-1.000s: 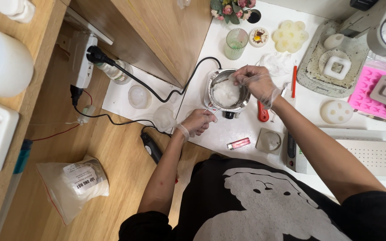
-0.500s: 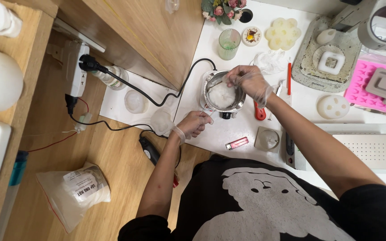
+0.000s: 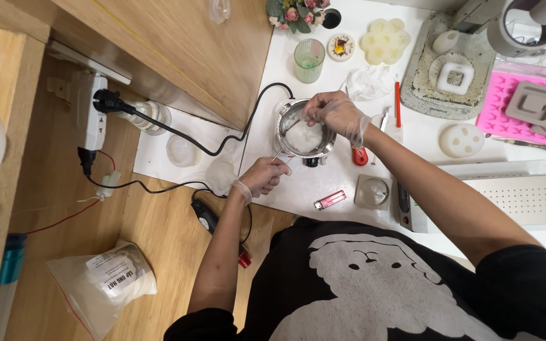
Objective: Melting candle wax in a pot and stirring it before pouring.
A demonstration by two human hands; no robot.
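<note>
Left hand (image 3: 265,175), in a thin clear glove, is closed on the slim metal handle of a small round steel pot (image 3: 303,134) that sits on the white counter (image 3: 323,180), near its front-left edge by the wooden panel. Right hand (image 3: 335,113), also gloved, is curled over the pot's far rim with fingers bunched on a thin stirring tool (too small to tell what kind) dipping into the white, flaky lump inside the pot. Compared with the earlier frames the grip looks the same on both sides; the whole scene has slid up and left in view, so mostly a head shift, and the right hand has only moved a little around the rim. White mass looks still lumpy, not liquid, so judged as mid-stir with the contents not yet melted through. A black power cord (image 3: 210,148) runs from the pot's base to a white wall socket strip (image 3: 88,110) on the left. Near the pot: a ribbed green glass tumbler (image 3: 309,60), a red-handled utility knife (image 3: 359,155) just right of the pot, a small pink lighter (image 3: 330,200) in front of it. Further right a pink silicone mould tray (image 3: 503,113). On the wooden floor, a clear plastic bag of white flakes (image 3: 105,284).
</note>
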